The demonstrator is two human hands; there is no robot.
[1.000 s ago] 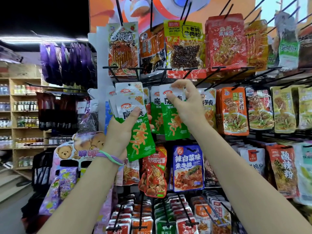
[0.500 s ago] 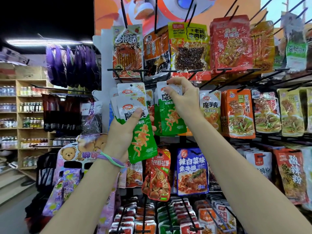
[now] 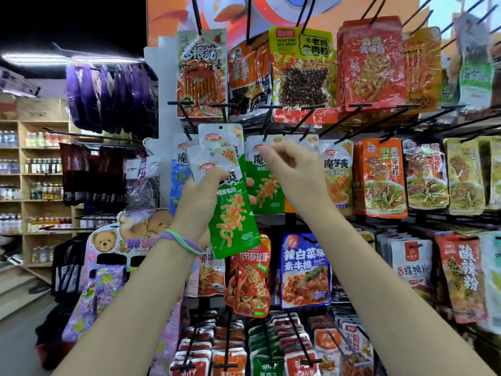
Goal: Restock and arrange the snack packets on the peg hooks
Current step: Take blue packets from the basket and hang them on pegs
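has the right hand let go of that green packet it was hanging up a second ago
Yes. The right hand has dropped lower against the peg hook, fingers now loosely curled off the hanging green packet, which stays on the hook.

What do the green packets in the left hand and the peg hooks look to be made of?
Green packets: glossy plastic film, probably; glare and soft creases on their white tops. Peg hooks: thin rigid black rods, likely coated metal wire; the finish looks matte, though blur leaves that open.
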